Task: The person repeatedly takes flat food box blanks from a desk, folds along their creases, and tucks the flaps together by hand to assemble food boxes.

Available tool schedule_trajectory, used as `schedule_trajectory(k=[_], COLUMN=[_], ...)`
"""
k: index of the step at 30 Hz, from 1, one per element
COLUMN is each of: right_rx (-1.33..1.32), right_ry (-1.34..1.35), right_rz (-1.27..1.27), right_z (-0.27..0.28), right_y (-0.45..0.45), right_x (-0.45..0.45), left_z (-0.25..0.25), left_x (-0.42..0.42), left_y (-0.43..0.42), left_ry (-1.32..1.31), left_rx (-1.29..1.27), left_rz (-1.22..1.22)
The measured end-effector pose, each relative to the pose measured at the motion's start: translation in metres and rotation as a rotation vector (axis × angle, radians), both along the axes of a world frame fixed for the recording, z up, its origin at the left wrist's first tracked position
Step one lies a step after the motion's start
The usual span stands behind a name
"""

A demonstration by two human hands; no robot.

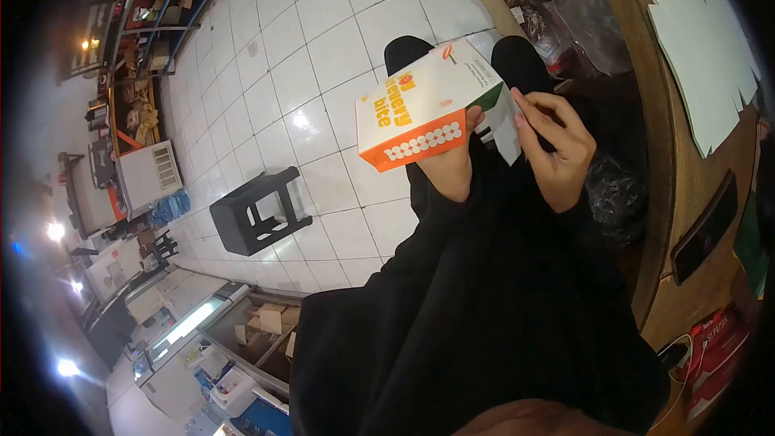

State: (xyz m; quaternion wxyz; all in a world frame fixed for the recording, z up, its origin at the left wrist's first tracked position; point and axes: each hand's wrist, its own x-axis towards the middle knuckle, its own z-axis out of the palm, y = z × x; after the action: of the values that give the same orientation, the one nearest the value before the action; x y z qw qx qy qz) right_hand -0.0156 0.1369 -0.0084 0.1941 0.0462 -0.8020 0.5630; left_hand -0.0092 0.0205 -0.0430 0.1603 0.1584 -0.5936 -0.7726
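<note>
A small cardboard box (pixel 428 105), white on top with orange lettering and an orange side with white dots, is held tilted above my lap. My left hand (pixel 450 171) supports it from below, with the thumb at the box's end. At that end, which has a green edge, a white flap (pixel 506 131) sticks out. My right hand (pixel 557 144) pinches this flap between thumb and fingers. The inside of the box is hidden.
A black plastic stool (pixel 257 211) lies on its side on the white tiled floor (pixel 307 56). A wooden desk (pixel 658 194) at right carries white paper (pixel 702 64) and a dark phone (pixel 705 228). Plastic bags (pixel 593 28) lie beyond my knees; shelves (pixel 173 0) stand upper left.
</note>
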Motion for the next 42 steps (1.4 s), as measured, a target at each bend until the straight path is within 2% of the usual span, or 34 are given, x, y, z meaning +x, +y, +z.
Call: schedule_trajectory(k=[3, 5, 9, 10, 12, 14, 16, 18, 20, 21, 23, 24, 25, 27, 28, 29, 32, 33, 34, 35, 37, 39, 40, 42], right_rx=[-0.109, -0.499, -0.534, -0.491, -0.449, -0.602, -0.550, -0.499, -0.189, -0.189, 0.007, -0.012, -0.011, 0.301, 0.372, 0.372, 0.069, 0.069, -0.101, -0.271, -0.291, -0.528, -0.603, -0.516], right_ry=[-0.130, -0.371, -0.317, -0.235, -0.154, -0.312, -0.376, -0.444, -0.302, -0.303, 0.075, -0.040, -0.040, 0.053, 0.076, 0.076, -0.012, -0.012, -0.238, -0.461, -0.386, -0.412, -0.433, -0.384], right_rz=[0.079, 0.106, 0.120, 0.107, 0.096, 0.142, 0.187, 0.235, 0.260, 0.261, 0.226, 0.270, 0.267, 0.194, 0.229, 0.231, 0.394, 0.393, 0.332, 0.269, 0.240, 0.267, 0.219, 0.154], right_z=[0.004, 0.001, -0.011, -0.013, -0.013, -0.006, 0.000, 0.007, 0.014, 0.010, 0.000, 0.002, 0.003, 0.005, 0.000, -0.008, -0.029, -0.033, -0.039, -0.046, -0.056, -0.059, -0.065, -0.060], right_y=[0.004, 0.001, 0.000, 0.000, -0.001, 0.002, 0.006, 0.009, 0.008, 0.006, 0.002, 0.002, 0.000, -0.007, -0.008, -0.009, -0.011, -0.008, -0.004, 0.000, 0.002, 0.004, 0.004, 0.011], right_x=[0.000, 0.000, 0.004, 0.003, 0.002, 0.001, -0.002, -0.004, -0.005, -0.006, -0.008, -0.006, -0.007, -0.010, -0.012, -0.013, -0.013, -0.012, -0.011, -0.011, -0.019, -0.021, -0.020, -0.026], left_z=[-0.008, -0.008, -0.002, -0.008, -0.019, -0.022, -0.022, -0.016, -0.007, -0.005, -0.002, 0.000, 0.000, 0.002, 0.004, 0.005, 0.000, 0.001, 0.004, 0.005, 0.008, -0.002, -0.004, -0.004], left_x=[0.003, 0.006, 0.006, 0.006, 0.005, 0.003, 0.006, 0.006, 0.005, 0.004, 0.005, 0.004, 0.004, 0.003, 0.002, 0.001, -0.001, -0.002, -0.002, 0.001, 0.006, 0.018, 0.020, 0.024], left_y=[-0.001, 0.002, -0.004, -0.005, -0.006, -0.007, -0.009, -0.009, -0.013, -0.014, -0.014, -0.015, -0.016, -0.018, -0.020, -0.022, -0.023, -0.024, -0.025, -0.021, -0.014, -0.015, -0.016, -0.022], left_ry=[0.018, -0.005, -0.093, -0.093, 0.321, 0.434, 0.343, 0.133, 0.021, -0.010, -0.050, -0.068, -0.086, -0.114, -0.123, -0.124, -0.117, -0.117, 0.068, 0.097, 0.247, 0.233, 0.235, 0.252], left_rx=[-0.139, -0.072, 0.156, 0.156, 0.220, 0.251, 0.266, 0.288, 0.300, 0.306, 0.317, 0.322, 0.318, 0.313, 0.307, 0.307, 0.241, 0.241, -0.384, -0.665, -1.231, -1.357, -1.230, -1.219], left_rz=[-0.016, -0.065, -0.198, -0.197, -0.189, -0.195, -0.202, -0.222, -0.248, -0.254, -0.261, -0.267, -0.273, -0.284, -0.287, -0.285, -0.246, -0.246, -0.446, -0.541, -0.641, -0.577, -0.497, -0.542])
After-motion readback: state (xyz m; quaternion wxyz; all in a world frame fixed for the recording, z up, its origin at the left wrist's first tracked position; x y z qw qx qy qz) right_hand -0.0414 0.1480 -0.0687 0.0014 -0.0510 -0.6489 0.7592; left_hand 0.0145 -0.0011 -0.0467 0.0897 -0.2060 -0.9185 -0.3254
